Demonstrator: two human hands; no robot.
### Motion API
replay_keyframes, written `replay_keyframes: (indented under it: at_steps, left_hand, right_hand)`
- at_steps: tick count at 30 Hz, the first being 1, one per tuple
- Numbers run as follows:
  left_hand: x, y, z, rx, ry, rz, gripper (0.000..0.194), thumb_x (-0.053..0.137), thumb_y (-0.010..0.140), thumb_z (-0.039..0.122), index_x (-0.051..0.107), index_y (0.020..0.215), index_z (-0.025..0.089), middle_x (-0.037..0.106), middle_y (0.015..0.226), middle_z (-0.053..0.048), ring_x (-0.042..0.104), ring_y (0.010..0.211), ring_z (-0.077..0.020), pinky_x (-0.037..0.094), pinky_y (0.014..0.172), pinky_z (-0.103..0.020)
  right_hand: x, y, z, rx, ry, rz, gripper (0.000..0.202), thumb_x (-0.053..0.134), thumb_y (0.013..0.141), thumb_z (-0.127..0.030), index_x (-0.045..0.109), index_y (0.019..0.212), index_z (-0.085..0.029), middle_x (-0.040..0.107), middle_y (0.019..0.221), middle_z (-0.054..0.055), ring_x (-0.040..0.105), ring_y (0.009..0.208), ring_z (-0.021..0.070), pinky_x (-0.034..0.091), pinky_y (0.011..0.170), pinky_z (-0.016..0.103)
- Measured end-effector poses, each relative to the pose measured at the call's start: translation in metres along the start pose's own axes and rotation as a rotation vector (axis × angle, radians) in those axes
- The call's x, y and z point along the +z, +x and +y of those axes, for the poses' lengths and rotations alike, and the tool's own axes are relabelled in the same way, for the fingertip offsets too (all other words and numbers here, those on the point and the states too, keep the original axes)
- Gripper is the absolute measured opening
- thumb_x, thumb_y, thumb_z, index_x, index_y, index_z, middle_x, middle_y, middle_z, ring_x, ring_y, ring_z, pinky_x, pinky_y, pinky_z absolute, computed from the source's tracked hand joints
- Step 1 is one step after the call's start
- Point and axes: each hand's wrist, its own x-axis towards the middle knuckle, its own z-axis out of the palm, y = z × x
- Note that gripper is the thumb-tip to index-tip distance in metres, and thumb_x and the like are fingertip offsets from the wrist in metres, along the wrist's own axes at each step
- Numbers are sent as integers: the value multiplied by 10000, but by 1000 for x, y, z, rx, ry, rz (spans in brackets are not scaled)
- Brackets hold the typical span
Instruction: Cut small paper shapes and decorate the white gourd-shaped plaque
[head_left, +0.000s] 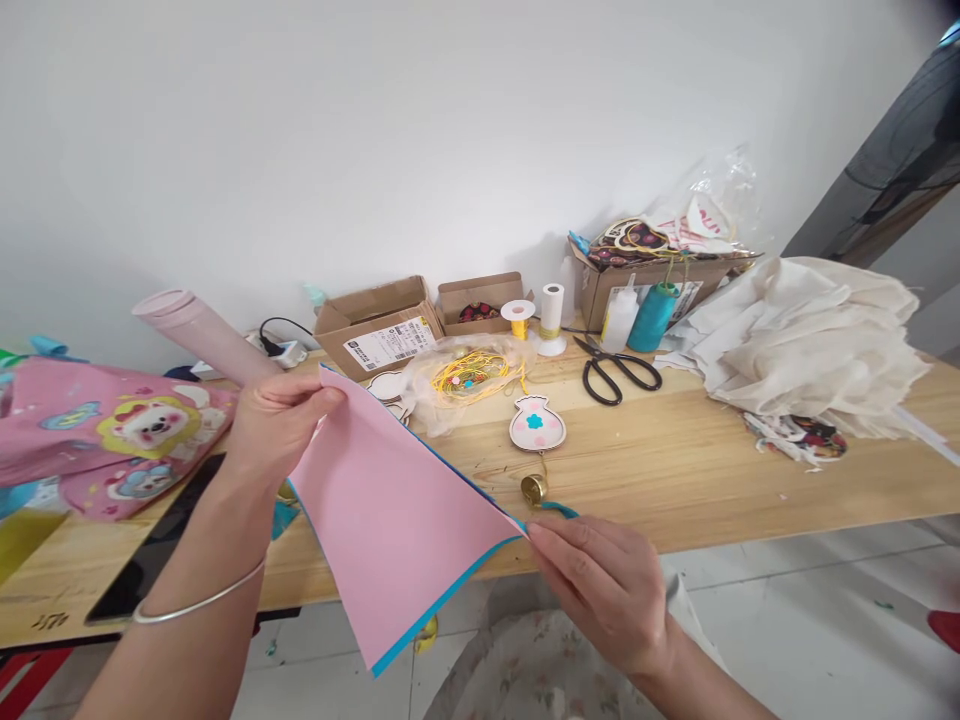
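A pink sheet (405, 520) with a blue layer along its edges hangs stretched between both hands over the table's front edge. My left hand (281, 425) pinches its upper left corner. At the right corner, my right hand (600, 580) has the sheet between thumb and fingers. Beyond the sheet lies a pouch-shaped ornament (537, 428) with a blue flower on it, and a small gold bell (533, 488) hangs off its lower end. Blue cord (559, 509) runs from the bell toward my right hand.
Black scissors (619, 372), a white bottle (619, 318), teal thread (653, 317) and cardboard boxes (382, 325) stand or lie toward the wall. White fabric (817, 330) is heaped at right. A pink printed bag (112, 435) and a dark flat panel (154, 550) are at left.
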Motion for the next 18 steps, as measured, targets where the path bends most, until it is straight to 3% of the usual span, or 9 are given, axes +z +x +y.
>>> replay_keyframes:
  at_steps: [5,8,12,15,18]
  left_hand:
    - [3,-9,19,-22,123,102,64,652,575,159,671,632,138,665,561,31,528,526,-108,470,566,-291]
    - [4,-16,39,42,227,91,107,674,577,160,702,681,158,701,638,25,570,593,-121,469,538,-237]
    - [5,-24,61,145,296,-62,110,695,604,173,719,708,198,713,675,35,594,627,-110,460,541,-188]
    - [6,-28,72,187,334,-192,82,695,633,212,721,710,203,709,674,35,591,612,-100,441,527,-169]
    - [5,-29,80,124,370,-289,119,689,655,262,721,745,191,710,714,23,591,639,-108,430,521,-165]
  right_hand:
    - [0,16,0,331,50,-77,127,598,756,-139,618,871,-187,699,767,42,646,656,146,529,576,244]
    - [-5,45,-2,424,68,-139,298,618,741,-288,594,1018,-179,688,900,78,640,751,186,538,636,296]
    - [-2,89,-8,401,200,-275,437,617,739,-359,554,1131,-176,666,997,83,623,868,211,518,719,323]
    - [8,100,-10,434,248,-386,275,584,776,-286,603,1036,-202,668,869,27,606,762,166,483,670,272]
    - [16,95,-8,494,297,-469,139,513,823,-246,633,855,-184,597,685,-19,515,622,112,397,556,210]
